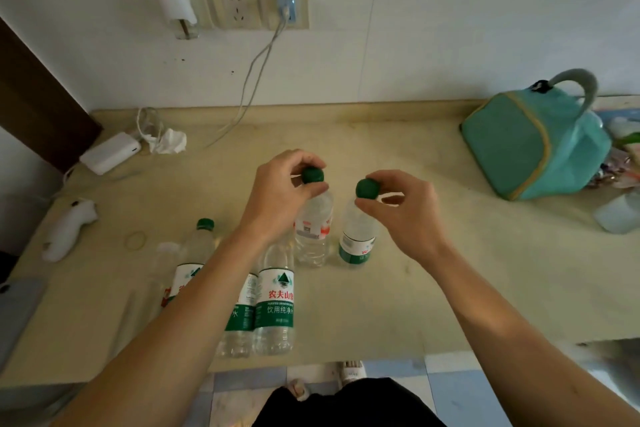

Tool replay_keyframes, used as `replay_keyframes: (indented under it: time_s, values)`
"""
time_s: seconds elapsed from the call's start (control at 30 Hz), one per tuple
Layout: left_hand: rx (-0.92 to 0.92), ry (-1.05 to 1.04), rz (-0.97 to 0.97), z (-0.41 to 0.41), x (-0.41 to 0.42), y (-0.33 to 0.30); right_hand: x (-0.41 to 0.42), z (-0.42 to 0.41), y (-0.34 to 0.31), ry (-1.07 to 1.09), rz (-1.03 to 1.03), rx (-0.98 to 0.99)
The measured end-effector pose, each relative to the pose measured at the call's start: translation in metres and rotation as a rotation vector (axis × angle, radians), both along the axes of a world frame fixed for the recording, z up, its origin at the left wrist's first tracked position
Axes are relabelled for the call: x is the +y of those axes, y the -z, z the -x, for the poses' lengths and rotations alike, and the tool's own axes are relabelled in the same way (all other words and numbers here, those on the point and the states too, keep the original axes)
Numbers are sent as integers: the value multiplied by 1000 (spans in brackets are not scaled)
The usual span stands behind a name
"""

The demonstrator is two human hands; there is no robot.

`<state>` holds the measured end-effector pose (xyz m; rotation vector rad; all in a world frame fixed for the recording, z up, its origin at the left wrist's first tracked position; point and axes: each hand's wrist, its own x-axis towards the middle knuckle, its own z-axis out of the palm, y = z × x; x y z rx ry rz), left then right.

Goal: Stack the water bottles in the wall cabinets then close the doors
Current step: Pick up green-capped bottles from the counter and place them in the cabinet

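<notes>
Two upright water bottles stand mid-worktop (415, 288). The left hand (277, 191) pinches the green cap of the left bottle (313, 229); the right hand (405, 208) pinches the right bottle (356, 236) by its cap. The left forearm partly hides nearer bottles (275, 305); their count is unclear.

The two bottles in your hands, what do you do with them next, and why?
Probably lift both straight up off the counter. The left hand already pinches the green cap of one bottle, the right hand pinches the cap of the other bottle, and both bottles stand upright on the counter. No cabinet shows here, so they need carrying.
</notes>
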<state>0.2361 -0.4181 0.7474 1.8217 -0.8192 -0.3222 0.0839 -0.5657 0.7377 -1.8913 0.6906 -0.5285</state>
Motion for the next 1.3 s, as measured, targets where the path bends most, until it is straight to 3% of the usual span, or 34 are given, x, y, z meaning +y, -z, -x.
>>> replay_keyframes:
  time_s: [0.2, 0.37, 0.73, 0.93, 1.3]
  values:
    - [-110, 143, -33, 9, 19, 0, 8, 12, 2, 7, 62, 6]
    - [-168, 147, -41, 10, 26, 5, 9, 16, 6, -18, 79, 16]
    - [163, -68, -70, 50, 37, 89, 8, 27, 96, -72, -164, 155]
    - [153, -185, -34, 52, 21, 108, 10, 19, 118, -24, -175, 124]
    - [179, -161, -71, 45, 24, 112, 21, 14, 114, 60, -143, 138]
